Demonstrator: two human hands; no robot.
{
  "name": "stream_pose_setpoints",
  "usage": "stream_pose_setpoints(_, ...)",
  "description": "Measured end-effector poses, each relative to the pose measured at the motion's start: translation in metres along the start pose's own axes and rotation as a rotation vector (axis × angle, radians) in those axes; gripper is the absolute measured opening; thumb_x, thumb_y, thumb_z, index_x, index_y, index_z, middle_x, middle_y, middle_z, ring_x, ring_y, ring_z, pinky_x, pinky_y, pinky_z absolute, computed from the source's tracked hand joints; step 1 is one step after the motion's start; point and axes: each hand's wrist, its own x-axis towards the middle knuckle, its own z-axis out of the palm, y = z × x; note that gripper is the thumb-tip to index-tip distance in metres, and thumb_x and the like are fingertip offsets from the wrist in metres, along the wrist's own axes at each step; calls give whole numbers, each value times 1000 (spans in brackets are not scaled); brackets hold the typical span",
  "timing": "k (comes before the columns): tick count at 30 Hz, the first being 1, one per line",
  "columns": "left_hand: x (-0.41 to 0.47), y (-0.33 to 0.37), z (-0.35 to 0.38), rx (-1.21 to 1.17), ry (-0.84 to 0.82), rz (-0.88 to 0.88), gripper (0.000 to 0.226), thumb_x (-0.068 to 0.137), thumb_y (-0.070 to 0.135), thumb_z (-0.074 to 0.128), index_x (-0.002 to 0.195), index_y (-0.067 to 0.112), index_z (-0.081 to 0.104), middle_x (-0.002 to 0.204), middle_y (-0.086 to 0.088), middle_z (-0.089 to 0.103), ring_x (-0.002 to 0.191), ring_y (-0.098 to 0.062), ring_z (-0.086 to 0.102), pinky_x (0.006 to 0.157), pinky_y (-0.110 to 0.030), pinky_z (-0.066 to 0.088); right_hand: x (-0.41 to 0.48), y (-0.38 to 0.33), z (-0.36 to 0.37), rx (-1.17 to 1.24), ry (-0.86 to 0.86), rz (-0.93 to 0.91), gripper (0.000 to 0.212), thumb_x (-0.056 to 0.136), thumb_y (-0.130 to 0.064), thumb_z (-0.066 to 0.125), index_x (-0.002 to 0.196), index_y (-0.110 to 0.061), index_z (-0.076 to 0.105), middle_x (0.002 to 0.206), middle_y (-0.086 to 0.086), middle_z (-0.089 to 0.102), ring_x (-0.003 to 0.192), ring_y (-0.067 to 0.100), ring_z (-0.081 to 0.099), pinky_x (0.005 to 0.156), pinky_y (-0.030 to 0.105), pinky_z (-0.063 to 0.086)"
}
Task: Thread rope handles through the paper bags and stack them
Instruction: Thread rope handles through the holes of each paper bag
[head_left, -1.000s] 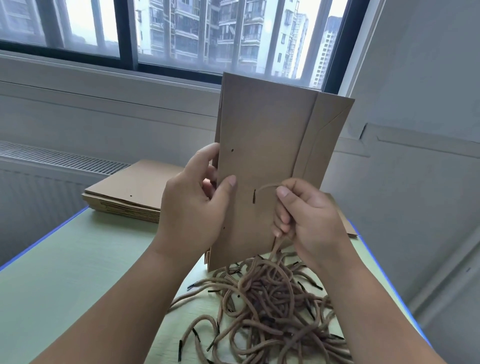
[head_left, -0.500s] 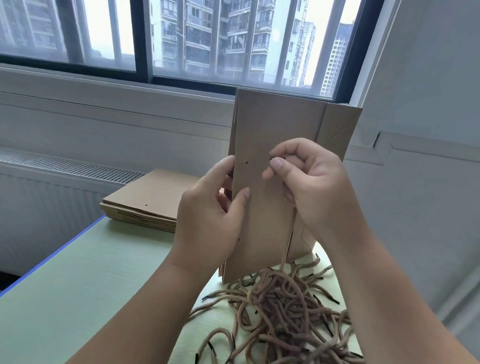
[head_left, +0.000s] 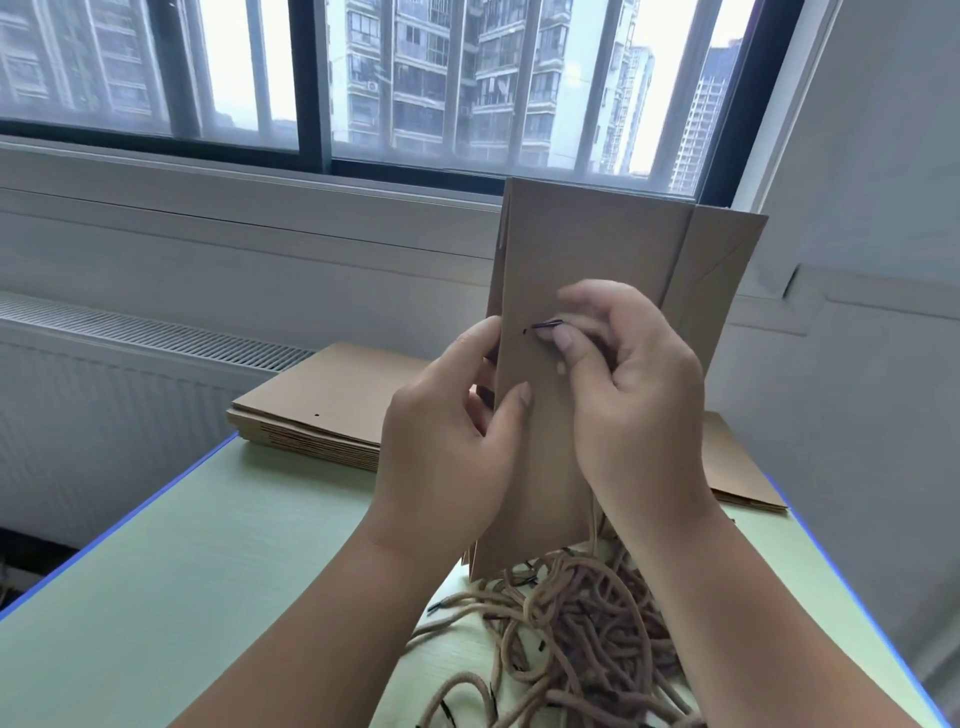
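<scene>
Head view shows the brown paper bag (head_left: 587, 270) held up flat in front of the window (head_left: 467, 78), standing on end. Its long axis runs up and down and the top leans a little to the right. The edge with the small punched hole faces left, and the folded flap lies along the right side. The bag's lower edge hangs just above the table (head_left: 208, 571), close over the rope pile (head_left: 582, 623).

A rope's black tip (head_left: 545, 326) lies almost level across the bag's front, pointing left, its end right at the hole. The right hand (head_left: 634, 395) pinches that tip between thumb and forefinger, the other fingers loosely curled. The left hand (head_left: 447, 441) grips the bag's left edge — thumb pressed on the front face, fingers tucked behind.

The pile is a loose tangle of tan ropes with black ends, on the near right part of the pale green, blue-edged table. A stack of flat bags (head_left: 332, 400) lies at the far left corner, its top sheet showing one hole. Another flat stack (head_left: 737, 467) shows at the far right, partly hidden behind the right hand. A white radiator (head_left: 130, 332) runs under the sill.
</scene>
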Motion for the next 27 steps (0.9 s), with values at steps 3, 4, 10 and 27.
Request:
stream_pose_setpoints(3, -1, 1, 1, -2, -3, -7, 55, 91, 11, 72, 129, 48, 63, 84, 14, 69, 59, -19, 63, 59, -38, 57, -1, 0, -1, -131, 13, -56, 10, 92, -4, 70, 90, -13, 72, 80, -9, 69, 79, 1, 66, 72, 9, 45)
stream_pose_setpoints(4, -1, 2, 1, -2, -4, -8, 55, 91, 10, 72, 129, 49, 63, 84, 14, 69, 59, -19, 63, 59, -38, 57, 0, 1, -1, -173, 24, -72, 10, 91, -4, 71, 87, -13, 73, 78, -9, 66, 77, 0, 62, 71, 8, 42)
stream_pose_setpoints(10, -1, 1, 1, -12, -12, -15, 58, 91, 8, 71, 134, 46, 62, 83, 9, 68, 59, -20, 63, 58, -37, 56, 0, 2, -1, -285, 21, -114, 11, 87, -2, 73, 80, -10, 72, 76, -5, 61, 72, 5, 55, 68, 8, 39)
stream_pose_setpoints(27, -1, 9, 2, -168, -66, 71, 47, 105, 6, 42, 121, 42, 70, 67, 7, 58, 58, -29, 53, 53, -43, 50, -3, 2, 0, -191, 38, -150, 14, 93, 2, 65, 89, -7, 74, 81, -3, 64, 80, 7, 60, 73, 13, 44)
